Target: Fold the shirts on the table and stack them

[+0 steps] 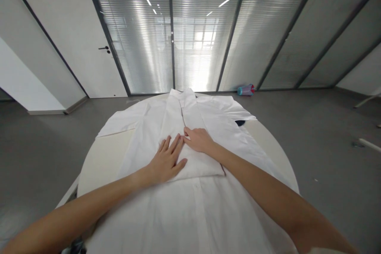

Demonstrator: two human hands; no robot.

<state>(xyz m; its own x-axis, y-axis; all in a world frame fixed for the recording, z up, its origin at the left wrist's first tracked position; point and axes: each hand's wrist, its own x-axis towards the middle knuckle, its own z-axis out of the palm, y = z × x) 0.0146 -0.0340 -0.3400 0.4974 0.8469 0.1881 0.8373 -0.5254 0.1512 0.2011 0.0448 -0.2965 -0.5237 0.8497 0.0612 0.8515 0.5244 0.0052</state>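
A white short-sleeved shirt [190, 214] lies spread over the table, its collar at the far edge and its lower part towards me. On its middle rests a folded white cloth [198, 164] with a thin dark line along part of its edge. My left hand [166, 163] presses flat on this cloth, fingers spread. Close to its fingertips, my right hand [199, 139] has its fingers curled and pinched at the cloth's upper part. The exact bit between those fingers is hard to make out.
The round cream table [111, 156] shows at both sides of the shirt. A small dark item [239, 122] sits by the right sleeve. Beyond stand a glass partition with blinds and a white door [98, 67]. A blue and red basket [245, 90] lies on the floor.
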